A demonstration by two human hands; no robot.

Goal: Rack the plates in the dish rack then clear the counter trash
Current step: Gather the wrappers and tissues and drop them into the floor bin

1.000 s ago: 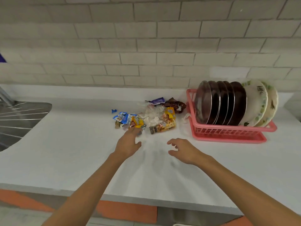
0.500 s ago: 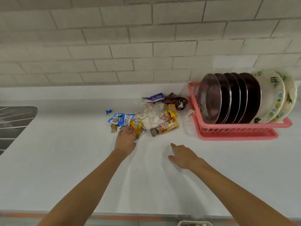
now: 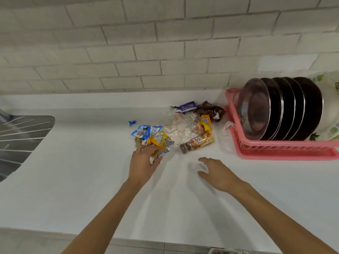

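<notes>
A heap of trash lies on the white counter [image 3: 73, 180]: a yellow and silver wrapper [image 3: 161, 143], blue wrappers [image 3: 146, 131], crumpled white plastic [image 3: 179, 129], an orange snack packet [image 3: 198, 142], a purple wrapper [image 3: 185, 107] and a brown bag [image 3: 211, 110]. My left hand [image 3: 143, 162] grips the yellow and silver wrapper at the heap's near edge. My right hand [image 3: 216, 173] hovers just over the counter with fingers spread, holding nothing, in front of the orange packet. Several dark plates [image 3: 282, 109] stand upright in the pink dish rack [image 3: 286, 149] at the right.
Patterned white plates [image 3: 330, 121] stand at the rack's far right end, cut by the frame edge. A steel sink drainboard [image 3: 20, 138] lies at the left. A tiled wall backs the counter. A small blue scrap [image 3: 132, 123] sits left of the heap.
My left hand has reached the heap and closed its fingers on the yellow and silver wrapper. My right hand stays in front of the heap. The view has shifted left.
</notes>
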